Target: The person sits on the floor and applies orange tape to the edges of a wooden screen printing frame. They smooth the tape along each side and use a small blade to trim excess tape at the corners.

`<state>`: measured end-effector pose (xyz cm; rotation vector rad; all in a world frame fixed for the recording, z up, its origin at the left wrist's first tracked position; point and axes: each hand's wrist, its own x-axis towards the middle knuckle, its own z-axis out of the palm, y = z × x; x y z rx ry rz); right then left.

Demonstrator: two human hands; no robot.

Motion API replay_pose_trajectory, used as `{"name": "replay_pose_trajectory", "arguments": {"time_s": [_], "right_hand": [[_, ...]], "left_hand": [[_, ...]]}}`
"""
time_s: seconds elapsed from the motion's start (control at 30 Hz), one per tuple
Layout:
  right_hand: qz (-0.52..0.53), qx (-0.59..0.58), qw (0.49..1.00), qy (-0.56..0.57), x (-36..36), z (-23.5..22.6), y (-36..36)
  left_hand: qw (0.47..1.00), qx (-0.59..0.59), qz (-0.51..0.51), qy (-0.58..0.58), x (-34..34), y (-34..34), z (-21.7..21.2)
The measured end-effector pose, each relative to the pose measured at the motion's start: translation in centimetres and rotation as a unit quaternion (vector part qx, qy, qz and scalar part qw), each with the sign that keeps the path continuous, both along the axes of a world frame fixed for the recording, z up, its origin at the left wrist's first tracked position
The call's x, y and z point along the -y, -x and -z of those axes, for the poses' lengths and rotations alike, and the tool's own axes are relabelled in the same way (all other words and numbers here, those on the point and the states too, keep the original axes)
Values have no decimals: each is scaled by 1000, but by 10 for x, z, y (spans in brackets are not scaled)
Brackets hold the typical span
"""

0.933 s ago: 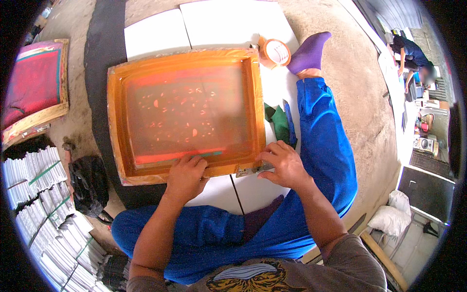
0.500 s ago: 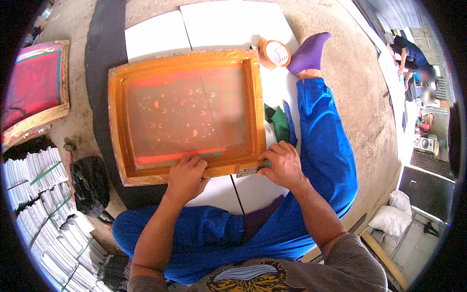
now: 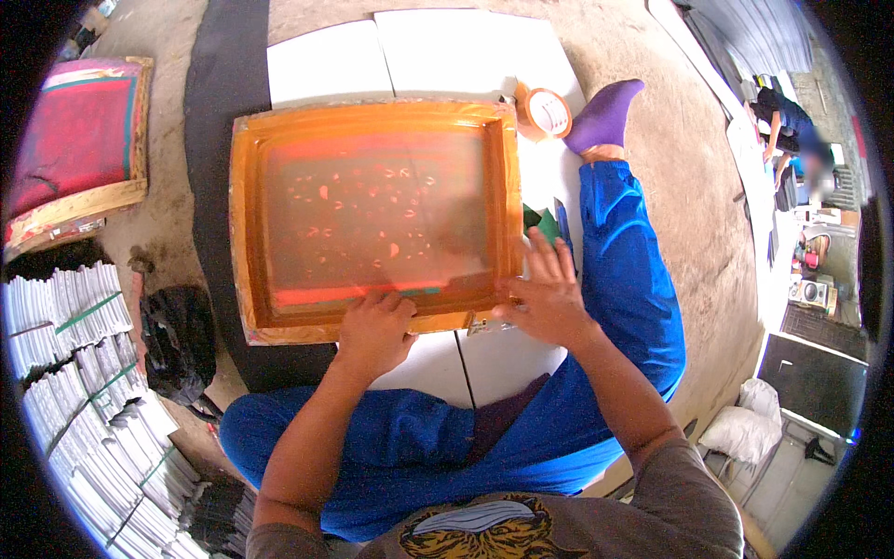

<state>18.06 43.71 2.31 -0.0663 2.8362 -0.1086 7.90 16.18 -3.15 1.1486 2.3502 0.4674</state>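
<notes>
- Rectangular mesh screen (image 3: 368, 224), rim (image 3: 507, 186) glossy brown, flat on smooth white boards (image 3: 475, 51)
- Left hand (image 3: 377, 331): fingers bent over near rim, grip unclear
- Right hand (image 3: 549, 293): fingers spread at near right corner
- Ring-shaped tape roll (image 3: 527, 108) by far right corner

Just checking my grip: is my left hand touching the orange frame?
Touching: the head view shows the left hand over the near edge of the orange frame, its fingers bent onto it.
</notes>
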Motion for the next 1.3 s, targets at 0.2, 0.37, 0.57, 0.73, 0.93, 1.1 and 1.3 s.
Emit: {"name": "replay_pose_trajectory", "arguments": {"time_s": [0.2,0.37,0.57,0.73,0.93,1.1,1.3], "right_hand": [[51,-92,992,76,-16,2,-8],[212,-103,952,197,-22,22,-11],[357,-78,882,299,-15,36,-8],[411,-59,867,274,-7,33,5],[426,-47,864,262,-10,39,10],[407,-45,882,234,-16,50,9],[396,-29,891,221,-23,59,16]], "left_hand": [[1000,3,-6,-18,1,-3,6],[999,-23,0,-33,2,-6,9],[998,-30,6,-61,2,-8,13],[999,-14,8,-34,-1,-6,7],[998,-38,-8,-41,-1,-9,4],[998,-40,-6,-53,1,-12,4],[994,-89,20,-61,3,-15,5]]}}
